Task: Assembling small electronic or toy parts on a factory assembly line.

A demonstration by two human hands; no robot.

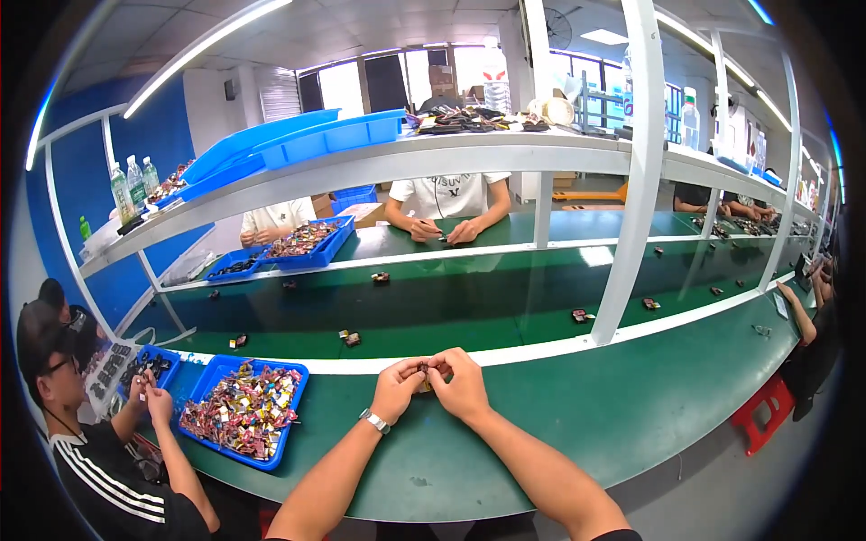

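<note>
My left hand (396, 393), with a metal-banded wristwatch (374, 420) on its wrist, and my right hand (461, 389) meet over the green bench (541, 410). Fingertips of both pinch a small part (425, 385) with dark and yellowish bits showing. The fingers cover most of it, so its exact kind is hidden. To the left of my left hand sits a blue tray (298, 406) heaped with small reddish, white and yellow parts (244, 408), perhaps little wired assemblies.
Beyond a white rail (361, 367) runs a dark green conveyor (469, 302) with scattered small parts (352, 339). A white post (626, 207) and an overhead shelf (505, 151) stand ahead. A co-worker (108, 469) sits at left; another (446, 203) works opposite. A red stool (764, 413) is at right.
</note>
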